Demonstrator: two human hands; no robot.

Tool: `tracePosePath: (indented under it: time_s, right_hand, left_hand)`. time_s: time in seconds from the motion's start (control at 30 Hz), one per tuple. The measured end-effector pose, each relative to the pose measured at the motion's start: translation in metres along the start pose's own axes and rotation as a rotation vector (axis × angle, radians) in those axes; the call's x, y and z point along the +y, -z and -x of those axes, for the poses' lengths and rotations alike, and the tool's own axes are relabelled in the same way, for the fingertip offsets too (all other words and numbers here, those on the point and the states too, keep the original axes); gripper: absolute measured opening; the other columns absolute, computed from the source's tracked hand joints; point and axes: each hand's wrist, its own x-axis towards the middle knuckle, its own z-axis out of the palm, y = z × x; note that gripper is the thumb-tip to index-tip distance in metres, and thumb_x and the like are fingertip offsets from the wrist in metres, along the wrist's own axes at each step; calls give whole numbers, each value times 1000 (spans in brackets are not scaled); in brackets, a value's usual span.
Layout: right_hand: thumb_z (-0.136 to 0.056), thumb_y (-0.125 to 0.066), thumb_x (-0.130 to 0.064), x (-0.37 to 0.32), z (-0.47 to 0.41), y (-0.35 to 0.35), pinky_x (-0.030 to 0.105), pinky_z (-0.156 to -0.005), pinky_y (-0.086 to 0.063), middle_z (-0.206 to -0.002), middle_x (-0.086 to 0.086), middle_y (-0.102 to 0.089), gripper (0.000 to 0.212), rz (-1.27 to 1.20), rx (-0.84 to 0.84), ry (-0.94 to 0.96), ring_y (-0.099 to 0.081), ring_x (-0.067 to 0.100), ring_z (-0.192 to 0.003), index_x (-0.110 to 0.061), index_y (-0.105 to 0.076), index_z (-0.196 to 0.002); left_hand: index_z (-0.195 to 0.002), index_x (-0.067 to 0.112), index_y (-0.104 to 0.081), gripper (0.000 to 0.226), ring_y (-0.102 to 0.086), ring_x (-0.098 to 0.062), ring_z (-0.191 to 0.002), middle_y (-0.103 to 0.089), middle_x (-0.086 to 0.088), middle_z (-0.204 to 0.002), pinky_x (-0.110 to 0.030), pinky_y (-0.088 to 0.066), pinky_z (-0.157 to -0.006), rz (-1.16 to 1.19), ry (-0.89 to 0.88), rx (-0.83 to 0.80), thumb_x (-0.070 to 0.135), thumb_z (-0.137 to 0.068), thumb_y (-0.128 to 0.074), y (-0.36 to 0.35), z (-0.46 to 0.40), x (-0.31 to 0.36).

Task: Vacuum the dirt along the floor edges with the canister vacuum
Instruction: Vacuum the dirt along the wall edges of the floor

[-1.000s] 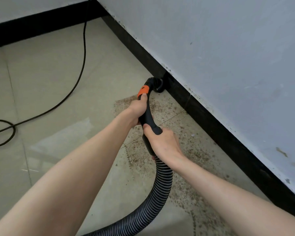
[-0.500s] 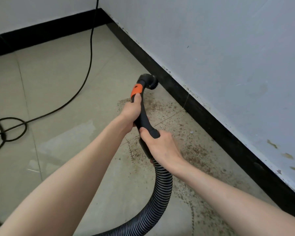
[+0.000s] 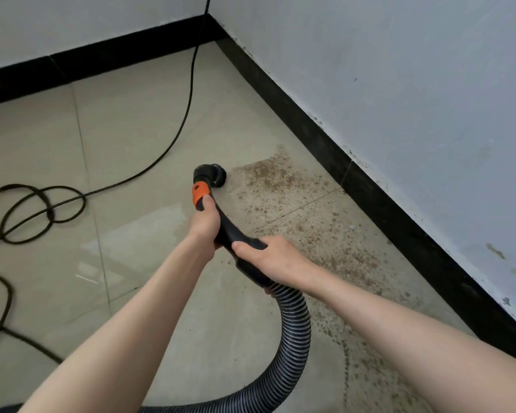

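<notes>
Head: nozzle (image 3: 210,174) beyond both hands (image 3: 239,242).

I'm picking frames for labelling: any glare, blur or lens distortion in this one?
Head view: glare patch on the floor tiles left of the left hand; power cord smeared by blur at the lower left edge; black skirting bows slightly, wide-angle; dirt and brush nozzle reasonably sharp.

Glossy tile floor (image 3: 131,138); ribbed plastic hose (image 3: 292,347); matt black plastic handle (image 3: 230,231).

Brush nozzle (image 3: 211,173) sits on floor left of dirt (image 3: 304,216) (skirting board (image 3: 370,186) beyond); cable (image 3: 42,210) farther left.
</notes>
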Motion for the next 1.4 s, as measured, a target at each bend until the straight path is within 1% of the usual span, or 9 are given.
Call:
tracePosePath:
  time_s: [0.23,0.5,0.6,0.67,0.8,0.93,1.2,1.3,1.4]
  right_hand:
    - [-72,-65,-60,18,-13,23,23,-41,-46,-46,-5,-61,42,-135,102,-57,-58,14,-38,-18,-64,-64]
    - [-65,-63,-65,30,-38,49,33,-45,-53,-48,-4,-60,48,-211,218,-93,-60,18,-43,-17,-62,-64]
    - [-69,-65,-62,32,-44,54,29,-41,-49,-43,-4,-59,47,-288,253,-118,-59,20,-38,-15,-62,-68]
    - [-69,-65,-62,34,-48,56,26,-40,-47,-43,-3,-60,49,-319,277,-129,-59,21,-37,-13,-63,-74]
    - [-68,-61,-67,38,-55,58,27,-41,-48,-65,7,-67,51,-307,350,-133,-63,21,-40,-17,-64,-77]
    - [-63,-56,-72,37,-57,58,26,-40,-47,-73,13,-68,59,-300,391,-128,-63,22,-40,-16,-63,-80]
    - [-80,-64,-57,33,-46,53,26,-40,-47,-68,13,-66,47,-339,345,-134,-61,22,-40,-10,-63,-80]
    - [-80,-64,-58,23,-44,51,32,-43,-51,-69,11,-66,46,-314,307,-114,-63,23,-46,-11,-63,-79]
    - [-76,-64,-59,11,-40,38,34,-47,-53,-59,3,-64,46,-254,238,-71,-61,23,-47,-14,-62,-73]
  left_hand:
    - [-130,2,-42,58,-58,-35,-105,-57,-18,-118,-47,-51,-92,-123,-20,-75,50,-99,-30,-47,-2,14]
    - [-120,4,-48,54,-58,-25,-81,-56,-8,-90,-35,-50,-65,-267,-70,-140,50,-99,-28,-96,-14,34]
    - [-123,3,-46,57,-60,-28,-90,-58,-12,-101,-38,-54,-77,-329,-94,-154,51,-99,-27,-111,-20,39]
    - [-120,3,-47,56,-57,-25,-83,-57,-9,-93,-34,-51,-69,-372,-120,-155,51,-99,-27,-120,-21,41]
    - [-122,2,-49,59,-57,-28,-92,-57,-11,-103,-36,-50,-81,-419,-148,-181,51,-99,-26,-134,-25,46]
    - [-125,3,-47,58,-54,-25,-83,-53,-7,-89,-33,-44,-71,-434,-151,-224,51,-99,-28,-143,-26,50]
    - [-122,1,-47,58,-60,-31,-96,-59,-14,-104,-37,-52,-81,-452,-180,-236,50,-99,-27,-132,-28,45]
    - [-119,3,-48,54,-57,-27,-87,-55,-8,-89,-34,-49,-71,-401,-188,-192,50,-99,-29,-118,-26,49]
    - [-113,4,-49,51,-57,-26,-84,-54,-7,-85,-35,-50,-71,-320,-164,-122,50,-99,-30,-89,-27,47]
